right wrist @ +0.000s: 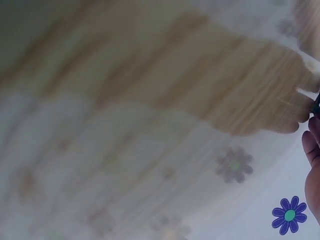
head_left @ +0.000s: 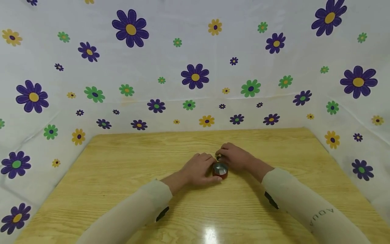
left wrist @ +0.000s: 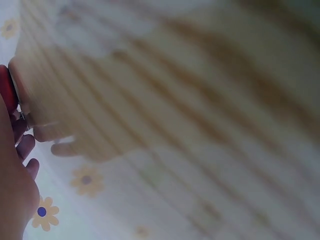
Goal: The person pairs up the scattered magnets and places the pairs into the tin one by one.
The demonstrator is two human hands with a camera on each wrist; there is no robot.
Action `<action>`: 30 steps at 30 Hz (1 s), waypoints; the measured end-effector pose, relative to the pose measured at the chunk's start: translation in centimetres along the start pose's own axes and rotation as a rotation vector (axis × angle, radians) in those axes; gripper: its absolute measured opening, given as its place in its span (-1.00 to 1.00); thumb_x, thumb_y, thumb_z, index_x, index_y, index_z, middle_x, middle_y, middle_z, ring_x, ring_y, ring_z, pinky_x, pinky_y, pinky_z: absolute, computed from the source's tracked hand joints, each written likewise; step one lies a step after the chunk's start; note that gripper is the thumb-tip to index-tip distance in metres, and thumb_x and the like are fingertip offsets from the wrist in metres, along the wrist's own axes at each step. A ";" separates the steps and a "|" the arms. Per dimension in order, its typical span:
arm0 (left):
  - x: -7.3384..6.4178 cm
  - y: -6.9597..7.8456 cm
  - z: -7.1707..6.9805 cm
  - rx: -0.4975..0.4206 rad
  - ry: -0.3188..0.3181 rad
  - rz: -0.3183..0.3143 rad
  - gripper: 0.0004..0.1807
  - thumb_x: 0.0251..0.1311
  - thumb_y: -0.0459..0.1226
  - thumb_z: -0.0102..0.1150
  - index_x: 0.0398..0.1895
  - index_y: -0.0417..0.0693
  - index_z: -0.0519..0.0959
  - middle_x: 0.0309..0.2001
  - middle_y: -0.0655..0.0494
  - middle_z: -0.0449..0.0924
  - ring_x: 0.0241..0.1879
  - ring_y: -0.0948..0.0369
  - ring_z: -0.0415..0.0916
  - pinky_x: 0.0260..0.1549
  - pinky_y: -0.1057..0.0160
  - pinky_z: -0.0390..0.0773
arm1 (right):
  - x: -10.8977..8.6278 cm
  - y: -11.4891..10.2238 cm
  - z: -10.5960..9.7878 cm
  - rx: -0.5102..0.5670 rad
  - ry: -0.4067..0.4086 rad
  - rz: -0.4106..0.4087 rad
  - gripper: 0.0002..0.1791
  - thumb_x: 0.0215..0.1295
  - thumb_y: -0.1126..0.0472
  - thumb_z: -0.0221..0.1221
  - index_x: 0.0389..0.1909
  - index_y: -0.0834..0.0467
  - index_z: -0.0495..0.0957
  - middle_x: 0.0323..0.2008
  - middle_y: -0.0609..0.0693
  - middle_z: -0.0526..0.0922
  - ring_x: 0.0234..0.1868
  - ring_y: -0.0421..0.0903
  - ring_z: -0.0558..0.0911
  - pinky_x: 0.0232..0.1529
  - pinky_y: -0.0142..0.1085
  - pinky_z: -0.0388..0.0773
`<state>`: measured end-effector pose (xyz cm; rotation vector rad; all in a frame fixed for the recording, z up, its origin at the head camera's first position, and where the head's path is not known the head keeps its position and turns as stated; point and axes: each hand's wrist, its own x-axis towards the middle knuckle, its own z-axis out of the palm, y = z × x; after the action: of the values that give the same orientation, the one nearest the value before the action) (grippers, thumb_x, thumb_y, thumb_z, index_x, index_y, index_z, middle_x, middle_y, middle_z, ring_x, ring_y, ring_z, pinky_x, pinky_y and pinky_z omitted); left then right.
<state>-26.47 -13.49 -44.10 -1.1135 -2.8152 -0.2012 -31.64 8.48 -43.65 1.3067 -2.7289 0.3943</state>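
A small round tin [head_left: 220,170], red outside with a shiny silver top or inside, sits on the wooden table near its middle. My left hand [head_left: 199,170] holds it from the left, thumb at the near side and fingers at the far side. In the left wrist view, the red side of the tin [left wrist: 7,90] shows at the left edge beside my fingers. Just beyond the tin, my right hand [head_left: 235,156] pinches a small dark object [head_left: 218,157], mostly hidden by the fingers. The right wrist view catches only a dark, greenish-blue bit of that object [right wrist: 316,105].
The wooden table [head_left: 128,152] has light yellow grain. White cloth [head_left: 164,61] printed with purple, green and yellow flowers encloses its back and both sides. Pale sleeves [head_left: 131,210] cover both forearms, with dark wrist devices [head_left: 162,214] under them.
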 end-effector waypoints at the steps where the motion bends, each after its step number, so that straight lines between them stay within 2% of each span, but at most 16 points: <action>1: 0.0 0.0 0.0 0.001 -0.001 -0.001 -0.34 0.26 0.34 -0.01 0.12 0.06 0.53 0.03 0.18 0.56 0.02 0.21 0.45 -0.05 0.16 0.40 | 0.1 0.0 0.1 -0.007 0.002 -0.010 -0.80 0.44 0.23 0.15 0.01 0.13 0.62 -0.12 0.00 0.56 -0.04 -0.05 0.53 0.08 -0.15 0.53; 5: 0.0 0.1 -0.2 -0.001 -0.012 -0.013 -0.35 0.29 0.33 -0.04 0.12 0.04 0.53 0.01 0.17 0.56 0.01 0.21 0.45 -0.03 0.16 0.39 | 0.2 -0.1 0.1 -0.027 -0.004 -0.025 -0.86 0.42 0.26 0.18 -0.08 0.12 0.64 -0.18 -0.02 0.52 -0.12 -0.09 0.50 0.00 -0.21 0.54; 17: -0.2 0.5 0.0 0.068 0.018 0.019 -0.39 0.29 0.29 -0.03 0.07 0.02 0.52 -0.03 0.16 0.55 -0.03 0.20 0.46 -0.03 0.16 0.41 | 0.1 -0.2 0.3 -0.071 -0.054 -0.009 -0.85 0.44 0.26 0.15 -0.04 0.18 0.53 -0.13 0.00 0.49 -0.08 -0.08 0.50 0.04 -0.21 0.53; 24: -0.1 0.3 0.4 0.009 0.038 0.012 -0.40 0.29 0.27 0.00 0.10 0.03 0.52 -0.03 0.19 0.54 -0.08 0.23 0.42 -0.04 0.18 0.39 | -0.4 -0.4 0.4 -0.099 -0.015 0.038 -0.86 0.43 0.22 0.18 -0.07 0.16 0.52 -0.14 -0.02 0.50 -0.08 -0.09 0.50 0.03 -0.22 0.53; 30: -0.1 0.1 0.7 0.048 0.040 0.026 -0.38 0.27 0.30 -0.03 0.09 0.03 0.51 -0.03 0.19 0.54 -0.07 0.23 0.41 -0.04 0.19 0.38 | -1.2 -0.6 0.3 -0.197 -0.010 0.117 -0.87 0.44 0.17 0.17 -0.09 0.11 0.53 -0.14 -0.03 0.52 -0.04 -0.06 0.51 -0.08 -0.20 0.32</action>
<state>-26.40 -13.40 -44.79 -1.1222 -2.7541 -0.1507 -30.38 8.94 -44.08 1.1072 -2.7764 0.1223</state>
